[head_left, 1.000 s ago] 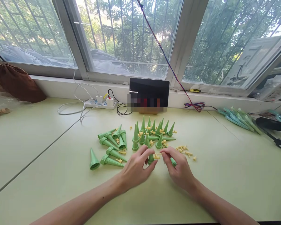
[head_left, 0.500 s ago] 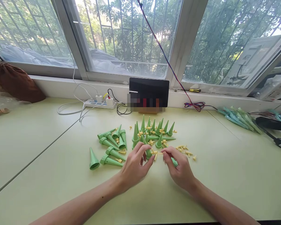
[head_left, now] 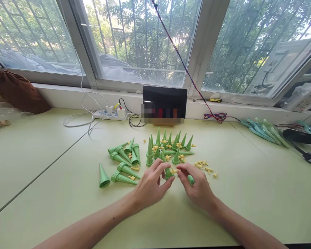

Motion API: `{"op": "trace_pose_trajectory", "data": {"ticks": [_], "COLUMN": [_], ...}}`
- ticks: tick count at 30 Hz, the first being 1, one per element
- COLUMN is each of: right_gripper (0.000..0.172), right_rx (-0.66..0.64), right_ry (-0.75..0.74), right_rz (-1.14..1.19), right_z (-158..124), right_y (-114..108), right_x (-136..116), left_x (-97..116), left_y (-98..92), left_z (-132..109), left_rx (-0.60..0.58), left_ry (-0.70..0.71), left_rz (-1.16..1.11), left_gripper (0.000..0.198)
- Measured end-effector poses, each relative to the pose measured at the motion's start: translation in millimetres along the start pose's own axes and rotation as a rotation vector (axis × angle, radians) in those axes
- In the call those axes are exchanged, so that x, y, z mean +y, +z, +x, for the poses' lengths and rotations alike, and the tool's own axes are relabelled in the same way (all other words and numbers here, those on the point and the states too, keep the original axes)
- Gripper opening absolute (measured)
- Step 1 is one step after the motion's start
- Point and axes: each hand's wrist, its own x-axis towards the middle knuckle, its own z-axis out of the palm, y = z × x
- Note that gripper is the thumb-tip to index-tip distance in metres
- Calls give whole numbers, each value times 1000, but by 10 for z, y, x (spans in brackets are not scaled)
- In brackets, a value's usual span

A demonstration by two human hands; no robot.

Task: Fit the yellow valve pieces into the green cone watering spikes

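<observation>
My left hand [head_left: 150, 186] pinches a green plastic cone [head_left: 167, 172] and holds it upright just above the table. My right hand [head_left: 197, 185] pinches a small yellow valve piece [head_left: 174, 171] against the cone's side; a second green piece [head_left: 191, 180] is tucked under its fingers. Behind my hands stands a cluster of upright green cones [head_left: 171, 145] with yellow pieces among them. Several cones [head_left: 123, 160] lie on their sides to the left, and one cone [head_left: 103, 176] stands alone. Loose yellow pieces [head_left: 204, 167] lie scattered to the right.
A pale green table [head_left: 54, 180] runs to the window sill. On it are a dark screen [head_left: 165, 103], a white power strip [head_left: 111, 114] with cables, a brown bag [head_left: 18, 91] at the far left, and bagged green parts [head_left: 264, 131] with black tools at the right.
The cone in my left hand tilted and lifted, then came back upright and lower. My right hand moved slightly left, bringing the yellow piece against the cone.
</observation>
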Motion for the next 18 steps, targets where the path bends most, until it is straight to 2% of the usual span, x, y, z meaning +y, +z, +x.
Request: {"op": "trace_pose_trajectory", "data": {"ticks": [8,18], "right_gripper": [17,12], "right_rx": [-36,-71], "right_ry": [26,38], "right_rz": [15,19], "right_z": [-8,-29], "right_y": [4,11], "right_x": [8,38], "left_x": [25,37], "left_y": [-15,-20], "left_z": [-1,8], "left_rx": [-52,-42], "left_ry": [-10,8], "left_rz": [-36,-18], "left_gripper": [36,36]}}
